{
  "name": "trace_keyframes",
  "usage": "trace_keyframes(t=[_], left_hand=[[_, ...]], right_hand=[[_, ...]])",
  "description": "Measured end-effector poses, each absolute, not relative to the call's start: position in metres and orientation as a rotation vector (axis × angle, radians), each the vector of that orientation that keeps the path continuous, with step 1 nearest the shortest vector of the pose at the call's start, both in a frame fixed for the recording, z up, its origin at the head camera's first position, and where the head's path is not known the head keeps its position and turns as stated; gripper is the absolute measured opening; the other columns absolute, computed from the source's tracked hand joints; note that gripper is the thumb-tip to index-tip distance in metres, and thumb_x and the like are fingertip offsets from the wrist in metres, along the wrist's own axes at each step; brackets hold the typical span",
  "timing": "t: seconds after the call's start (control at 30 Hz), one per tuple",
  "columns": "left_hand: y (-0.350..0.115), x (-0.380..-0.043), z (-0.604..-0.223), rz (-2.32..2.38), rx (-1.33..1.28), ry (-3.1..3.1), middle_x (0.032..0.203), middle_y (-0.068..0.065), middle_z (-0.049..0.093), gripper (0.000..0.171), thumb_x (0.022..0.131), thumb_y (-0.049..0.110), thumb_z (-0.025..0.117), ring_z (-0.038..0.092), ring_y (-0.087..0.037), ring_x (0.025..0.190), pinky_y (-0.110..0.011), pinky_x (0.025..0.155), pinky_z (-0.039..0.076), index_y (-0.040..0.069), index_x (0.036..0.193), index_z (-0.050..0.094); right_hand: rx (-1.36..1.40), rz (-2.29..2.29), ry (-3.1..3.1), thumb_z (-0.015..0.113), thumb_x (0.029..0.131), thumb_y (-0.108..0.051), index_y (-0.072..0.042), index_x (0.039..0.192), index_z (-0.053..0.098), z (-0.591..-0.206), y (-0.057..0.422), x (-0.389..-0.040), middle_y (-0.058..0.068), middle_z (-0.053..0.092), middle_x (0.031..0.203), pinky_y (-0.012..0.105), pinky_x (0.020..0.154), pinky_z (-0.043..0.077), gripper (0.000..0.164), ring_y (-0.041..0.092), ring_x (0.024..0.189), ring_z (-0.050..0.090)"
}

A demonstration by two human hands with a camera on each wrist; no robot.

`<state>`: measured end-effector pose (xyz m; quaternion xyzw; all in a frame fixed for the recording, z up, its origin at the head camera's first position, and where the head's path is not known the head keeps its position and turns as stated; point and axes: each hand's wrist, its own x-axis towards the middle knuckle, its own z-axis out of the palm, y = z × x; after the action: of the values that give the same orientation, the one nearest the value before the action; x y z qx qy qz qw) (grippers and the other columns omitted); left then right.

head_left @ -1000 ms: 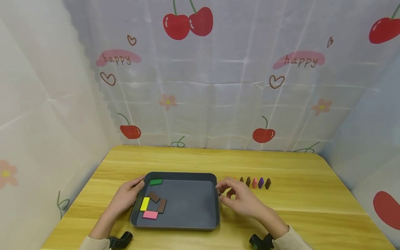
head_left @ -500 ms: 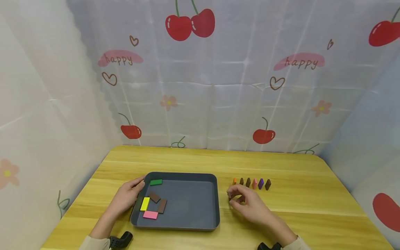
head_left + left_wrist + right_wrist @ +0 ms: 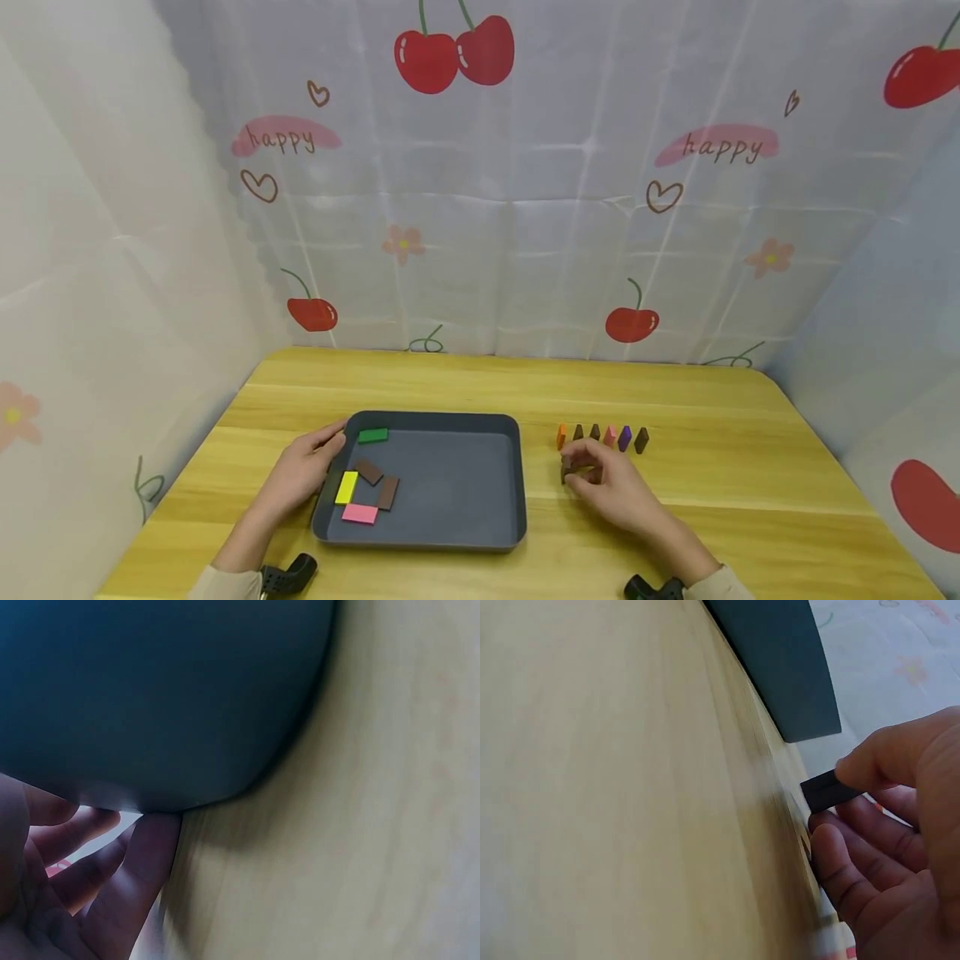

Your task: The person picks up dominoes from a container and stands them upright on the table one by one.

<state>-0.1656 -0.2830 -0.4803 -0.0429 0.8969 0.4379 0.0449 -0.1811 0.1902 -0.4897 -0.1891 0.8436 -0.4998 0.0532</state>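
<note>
Your right hand [image 3: 615, 493] pinches a dark block [image 3: 825, 793] between thumb and fingertips; your left hand [image 3: 300, 468] rests its fingers against the outer left wall of the tray [image 3: 457, 483], with no curled grip plainly shown. The hands stand well apart, the tray between them.

The governing relation is that of dark block to right hand. The block sits at the fingertips, on the side facing the tray; its long axis is roughly upright, the lower end projecting toward the table [image 3: 712, 500] (whether it touches the wood, you cannot tell). Your right hand is plainly the nearer; seen from your left hand, the dark block lies to the right, beyond the tray's far side wall.

Just beyond your right hand stands a row of six blocks [image 3: 611, 437], well spaced from the tray; the orange block [image 3: 562, 437] at its left end is straight ahead of the pinched one. Inside the tray, near your left hand, five pieces lie flat: a green block [image 3: 372, 435], a yellow block [image 3: 347, 487], two brown blocks [image 3: 388, 492] and a pink block [image 3: 360, 514].
</note>
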Motion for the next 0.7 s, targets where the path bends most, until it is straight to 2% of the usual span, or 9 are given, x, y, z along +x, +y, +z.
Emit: trace_keyframes(t=[0.23,0.7], left_hand=[[-0.284,-0.165,-0.479,1.331,-0.114,2.747,0.156,-0.021,0.049,0.055,0.111,0.039,0.043,0.041,-0.043,0.148,-0.063,0.120,0.034,0.010,0.158,0.043],[-0.283,-0.165,-0.479,1.322,-0.120,2.749,0.156,-0.022,0.049,0.053,0.112,0.036,0.044,0.041,-0.044,0.148,-0.063,0.119,0.034,0.009,0.158,0.043]], right_hand=[[-0.577,-1.482,2.608,0.073,0.092,-0.001,-0.009,0.115,0.067,-0.497,0.191,-0.185,0.004,0.072,0.106,0.025,0.075,0.060,0.025,0.008,0.096,0.067],[-0.644,-1.460,2.656,0.075,0.091,-0.002,-0.008,0.115,0.068,-0.502,0.190,-0.187,0.002,0.071,0.103,0.024,0.068,0.056,0.025,0.006,0.089,0.064]])
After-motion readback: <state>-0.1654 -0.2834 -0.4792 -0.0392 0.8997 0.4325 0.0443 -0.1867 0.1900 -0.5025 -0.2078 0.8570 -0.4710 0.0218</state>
